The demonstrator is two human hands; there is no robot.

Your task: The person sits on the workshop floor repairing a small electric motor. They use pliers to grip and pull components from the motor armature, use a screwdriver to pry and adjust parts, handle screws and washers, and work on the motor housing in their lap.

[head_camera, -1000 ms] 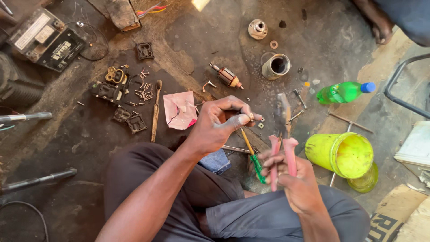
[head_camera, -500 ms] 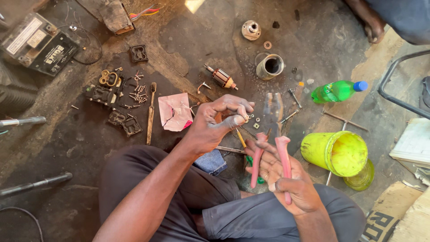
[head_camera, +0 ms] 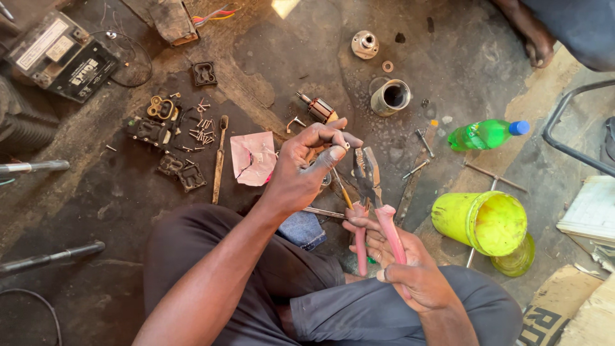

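Head view: right hand [head_camera: 410, 269] grasping pink-handled steel pliers [head_camera: 371, 198], jaws parted; left hand [head_camera: 304, 170] pinching a small part, too small to identify, not yet gripped by pliers.

Both forearms are bare, with no sleeves, watch or rings on the left hand [head_camera: 301, 176] or right hand [head_camera: 410, 272]. The legs wear dark grey trousers [head_camera: 359, 314], creased at the knees.
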